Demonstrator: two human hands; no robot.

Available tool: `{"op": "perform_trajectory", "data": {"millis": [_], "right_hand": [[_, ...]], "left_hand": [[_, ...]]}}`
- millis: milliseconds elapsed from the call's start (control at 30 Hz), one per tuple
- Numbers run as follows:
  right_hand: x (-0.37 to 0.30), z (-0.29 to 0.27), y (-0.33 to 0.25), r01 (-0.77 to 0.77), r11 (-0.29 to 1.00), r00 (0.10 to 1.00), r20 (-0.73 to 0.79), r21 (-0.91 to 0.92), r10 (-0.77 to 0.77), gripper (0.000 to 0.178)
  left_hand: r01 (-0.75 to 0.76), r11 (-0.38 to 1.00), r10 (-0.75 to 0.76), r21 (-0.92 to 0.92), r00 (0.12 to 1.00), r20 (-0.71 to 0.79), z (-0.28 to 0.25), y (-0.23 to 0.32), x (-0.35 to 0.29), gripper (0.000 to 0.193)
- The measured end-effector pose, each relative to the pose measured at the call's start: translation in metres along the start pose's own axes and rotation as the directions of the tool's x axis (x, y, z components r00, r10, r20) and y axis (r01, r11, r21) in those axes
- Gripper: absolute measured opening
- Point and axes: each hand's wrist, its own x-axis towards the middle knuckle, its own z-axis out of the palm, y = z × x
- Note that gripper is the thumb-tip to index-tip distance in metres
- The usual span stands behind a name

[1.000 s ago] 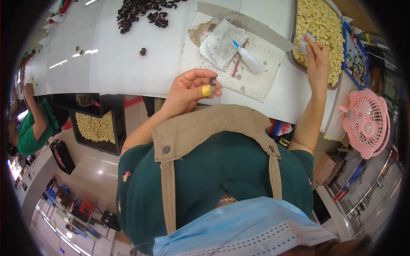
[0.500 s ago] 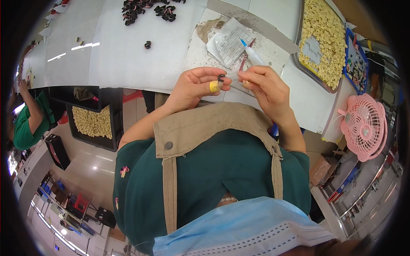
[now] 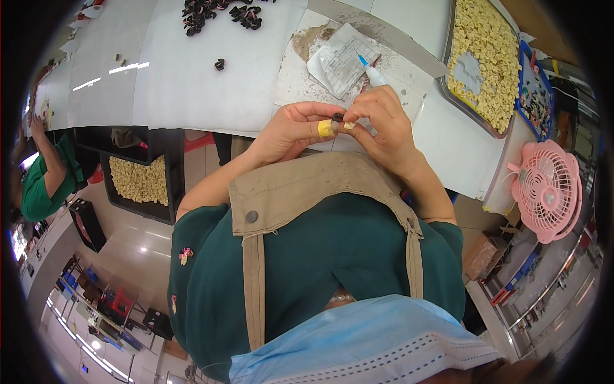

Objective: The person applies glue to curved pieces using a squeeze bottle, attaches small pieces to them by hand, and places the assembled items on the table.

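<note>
The left hand (image 3: 286,133), with yellow tape (image 3: 325,128) on its thumb, is pinched on a small black piece (image 3: 338,118). The right hand (image 3: 387,131) pinches a small cream piece (image 3: 348,125) just beside it — whether both pieces touch, I cannot tell — near the white squeeze bottle (image 3: 374,76).

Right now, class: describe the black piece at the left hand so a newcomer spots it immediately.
Find the near edge of the white table beyond the brown apron. In the left hand, beside a yellow band, sits a small black piece. It is dark, unlike the pale piece in the right hand, and held, unlike the black pieces on the table.
</note>
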Motion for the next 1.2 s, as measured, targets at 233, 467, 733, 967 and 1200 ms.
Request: {"op": "perform_trajectory", "data": {"millis": [233, 467, 733, 967, 1200], "right_hand": [[-0.001, 0.0, 0.004, -0.001, 1.0, 1.0, 0.009, -0.021, 0.002, 0.025], [0.0, -0.002, -0.003, -0.047, 0.993, 0.997, 0.063, 0.107, 0.04, 0.024], [-0.004, -0.007, -0.002, -0.066, 0.956, 0.997, 0.066, 0.287, 0.049, 0.024], [-0.003, -0.01, -0.006, 0.013, 0.981, 0.999, 0.047, 0.195, -0.022, 0.023], [-0.008, 0.002, -0.008, -0.034, 0.981, 0.994, -0.095, 0.19, 0.053, 0.026]], "left_hand": [[-0.028, 0.994, 0.028, 0.108, 1.0, -0.004, 0.007, -0.002, 0.001, 0.028], [0.028, 0.987, -0.047, 0.159, 0.992, 0.117, 0.004, 0.001, 0.004, 0.031], [0.077, 0.984, -0.099, 0.163, 0.987, 0.129, 0.008, 0.007, 0.001, 0.028], [-0.281, 0.855, 0.181, 0.437, 0.949, 0.257, 0.004, -0.003, 0.006, 0.024], [-0.166, 0.984, 0.153, 0.056, 0.971, 0.184, 0.008, -0.014, 0.009, 0.023]]}}
